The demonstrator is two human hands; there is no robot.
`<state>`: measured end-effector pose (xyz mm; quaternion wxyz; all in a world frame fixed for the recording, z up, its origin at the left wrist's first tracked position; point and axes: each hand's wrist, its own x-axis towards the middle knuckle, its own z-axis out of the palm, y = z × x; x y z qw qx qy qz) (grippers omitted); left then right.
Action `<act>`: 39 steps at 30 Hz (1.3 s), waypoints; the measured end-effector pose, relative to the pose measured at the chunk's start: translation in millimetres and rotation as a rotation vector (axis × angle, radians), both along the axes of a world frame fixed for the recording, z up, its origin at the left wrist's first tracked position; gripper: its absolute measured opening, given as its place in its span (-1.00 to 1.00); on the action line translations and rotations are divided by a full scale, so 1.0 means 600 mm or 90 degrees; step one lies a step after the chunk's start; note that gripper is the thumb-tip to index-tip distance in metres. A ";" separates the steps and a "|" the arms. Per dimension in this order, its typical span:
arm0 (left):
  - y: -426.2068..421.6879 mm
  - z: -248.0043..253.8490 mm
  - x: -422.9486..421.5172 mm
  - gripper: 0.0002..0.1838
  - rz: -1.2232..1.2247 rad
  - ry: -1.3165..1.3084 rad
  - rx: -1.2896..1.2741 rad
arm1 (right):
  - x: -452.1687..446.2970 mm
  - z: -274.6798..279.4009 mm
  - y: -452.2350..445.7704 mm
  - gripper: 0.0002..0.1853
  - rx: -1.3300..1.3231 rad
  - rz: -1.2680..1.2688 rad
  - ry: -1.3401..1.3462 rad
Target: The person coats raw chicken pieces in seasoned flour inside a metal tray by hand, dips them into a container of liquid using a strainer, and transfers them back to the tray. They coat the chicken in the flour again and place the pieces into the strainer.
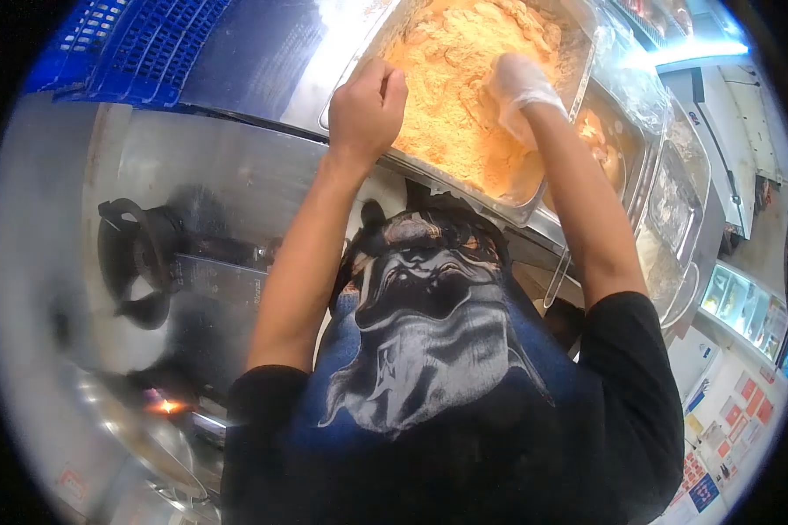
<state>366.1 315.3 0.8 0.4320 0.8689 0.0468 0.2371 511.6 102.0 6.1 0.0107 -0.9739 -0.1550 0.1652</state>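
A deep metal pan [534, 208] in front of me holds a thick bed of orange seasoned flour [446, 105], lumpy toward the far end. My left hand [368, 109] is bare and closed in a fist over the pan's near left corner, fingers curled at the rim. In a clear plastic glove, my right hand [518, 86] is down at the flour on the right side of the pan. It looks curled, and its fingertips are hidden, so what it holds does not show.
Right of the pan, another metal container [617, 149] holds pale pieces that look like raw meat. Beyond it are a clear plastic bag [626, 70] and a wire-handled basket [674, 219]. A blue crate [158, 52] stands at upper left. A burner flame [168, 406] glows near a large metal pan [140, 429].
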 end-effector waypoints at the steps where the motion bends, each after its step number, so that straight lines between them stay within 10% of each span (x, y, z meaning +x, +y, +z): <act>1: 0.000 -0.007 -0.002 -0.79 0.008 -0.034 -0.010 | -0.018 -0.003 0.008 -0.71 -0.002 0.002 0.000; 7: -0.003 -0.014 -0.006 -0.82 0.012 -0.050 0.006 | -0.066 -0.081 0.007 -0.63 0.080 0.037 -0.064; 14: -0.011 -0.007 -0.006 -0.87 -0.023 -0.100 0.057 | 0.056 0.070 -0.013 -0.66 0.118 -0.119 -0.058; 27: -0.011 -0.013 -0.001 -0.82 -0.022 -0.104 0.117 | 0.236 -0.052 -0.093 -0.89 0.195 0.113 -0.136; 39: -0.019 -0.024 0.004 -0.82 -0.026 -0.108 0.101 | 0.142 -0.070 -0.062 -0.81 0.200 -0.019 -0.175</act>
